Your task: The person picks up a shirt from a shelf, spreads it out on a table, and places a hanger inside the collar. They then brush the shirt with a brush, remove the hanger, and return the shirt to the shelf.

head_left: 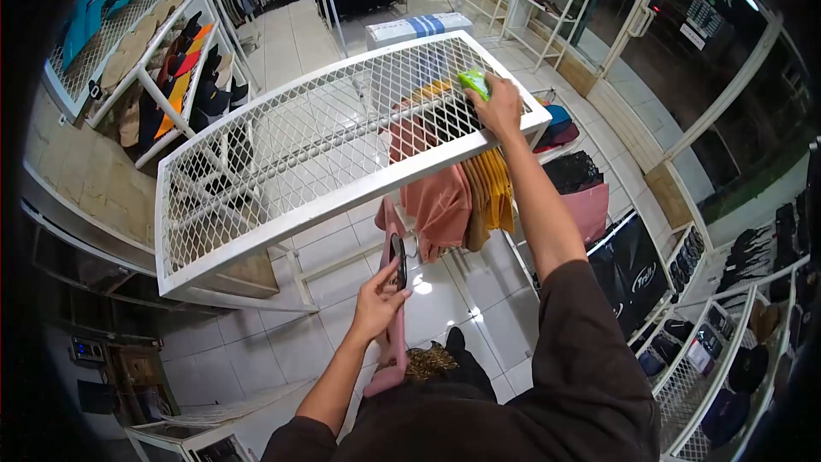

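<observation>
My right hand (499,105) is at the right end of the white mesh-topped rack (342,192), its fingers closed round a bright green object (475,83) on or just above the mesh. Lower down, my left hand (379,304) grips a dark, narrow object (398,261), possibly a hanger's upper part, beside a pink garment (393,342) that hangs down in front of my body. Pink shirts (440,205) and mustard shirts (489,192) hang below the rack's right part.
A white box with blue stripes (419,27) stands behind the rack. Shelves of caps (184,68) are at the left. At the right are a black bag (629,269) and wire shelves (710,359) with caps and small goods. Glass doors (693,43) stand at the upper right.
</observation>
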The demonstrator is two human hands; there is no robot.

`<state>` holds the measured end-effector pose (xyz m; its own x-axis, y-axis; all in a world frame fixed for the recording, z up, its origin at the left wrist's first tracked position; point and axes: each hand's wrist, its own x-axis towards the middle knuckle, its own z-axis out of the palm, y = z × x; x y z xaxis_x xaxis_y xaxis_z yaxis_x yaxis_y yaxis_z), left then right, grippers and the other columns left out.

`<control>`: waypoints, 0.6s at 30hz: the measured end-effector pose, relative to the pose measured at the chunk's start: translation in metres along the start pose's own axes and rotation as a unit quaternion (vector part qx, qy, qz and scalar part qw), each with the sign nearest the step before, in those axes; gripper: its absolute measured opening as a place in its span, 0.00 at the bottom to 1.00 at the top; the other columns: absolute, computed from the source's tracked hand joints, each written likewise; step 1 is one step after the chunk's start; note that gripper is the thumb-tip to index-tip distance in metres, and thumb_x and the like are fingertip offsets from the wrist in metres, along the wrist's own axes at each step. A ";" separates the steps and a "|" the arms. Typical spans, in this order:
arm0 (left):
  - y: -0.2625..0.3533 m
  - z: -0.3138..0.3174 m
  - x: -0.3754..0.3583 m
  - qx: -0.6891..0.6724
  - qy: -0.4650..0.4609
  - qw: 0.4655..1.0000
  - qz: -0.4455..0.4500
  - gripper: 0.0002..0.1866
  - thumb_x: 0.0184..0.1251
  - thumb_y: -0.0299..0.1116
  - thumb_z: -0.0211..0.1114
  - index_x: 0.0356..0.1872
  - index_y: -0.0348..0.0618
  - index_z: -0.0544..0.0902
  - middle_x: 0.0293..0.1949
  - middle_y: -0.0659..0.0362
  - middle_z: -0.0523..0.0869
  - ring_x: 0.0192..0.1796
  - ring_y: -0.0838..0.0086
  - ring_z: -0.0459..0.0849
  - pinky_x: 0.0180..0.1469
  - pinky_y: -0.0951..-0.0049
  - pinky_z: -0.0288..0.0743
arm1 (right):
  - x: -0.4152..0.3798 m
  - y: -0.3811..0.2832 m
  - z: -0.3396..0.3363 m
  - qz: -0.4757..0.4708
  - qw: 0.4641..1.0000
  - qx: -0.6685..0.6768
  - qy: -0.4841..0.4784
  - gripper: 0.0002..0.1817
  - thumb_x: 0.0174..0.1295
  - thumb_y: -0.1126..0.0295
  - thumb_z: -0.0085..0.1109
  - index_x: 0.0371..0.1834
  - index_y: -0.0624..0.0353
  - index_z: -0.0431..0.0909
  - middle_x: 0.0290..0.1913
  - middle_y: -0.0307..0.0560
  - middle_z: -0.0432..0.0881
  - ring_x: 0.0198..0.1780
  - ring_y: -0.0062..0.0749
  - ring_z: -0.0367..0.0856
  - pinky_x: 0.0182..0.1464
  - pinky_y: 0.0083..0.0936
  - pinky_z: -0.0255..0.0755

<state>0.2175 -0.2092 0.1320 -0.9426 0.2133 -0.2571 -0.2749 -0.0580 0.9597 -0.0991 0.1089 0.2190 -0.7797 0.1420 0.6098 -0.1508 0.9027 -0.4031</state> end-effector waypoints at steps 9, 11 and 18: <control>-0.038 0.024 0.085 -0.046 0.103 0.993 0.033 0.41 0.64 0.19 0.73 0.78 0.39 0.66 0.67 0.47 0.79 0.50 0.78 0.80 0.55 0.76 0.79 | -0.320 -0.085 -0.075 0.154 0.919 0.291 -0.217 0.16 0.66 0.70 0.67 0.54 0.63 0.82 0.49 0.56 0.85 0.49 0.44 0.85 0.54 0.34 0.77; -0.038 0.031 0.103 -0.088 0.093 0.988 0.085 0.40 0.65 0.20 0.72 0.78 0.36 0.66 0.66 0.47 0.80 0.50 0.77 0.81 0.55 0.76 0.80 | -0.386 -0.096 -0.057 0.209 0.876 0.333 -0.280 0.19 0.69 0.68 0.65 0.60 0.65 0.81 0.49 0.59 0.84 0.49 0.51 0.84 0.55 0.36 0.77; -0.043 0.033 0.163 -0.021 0.108 0.987 0.117 0.39 0.67 0.24 0.72 0.78 0.36 0.65 0.67 0.46 0.80 0.61 0.72 0.82 0.61 0.70 0.78 | -0.396 -0.065 0.001 0.324 0.817 0.425 -0.218 0.17 0.74 0.72 0.59 0.63 0.68 0.79 0.44 0.41 0.83 0.39 0.19 0.78 0.45 0.20 0.75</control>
<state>0.0817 -0.1401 0.0523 -0.9984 -0.0225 -0.0524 -0.0493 -0.1230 0.9912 0.2187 -0.0065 0.0030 -0.9773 0.1531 -0.1462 0.1570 0.0605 -0.9857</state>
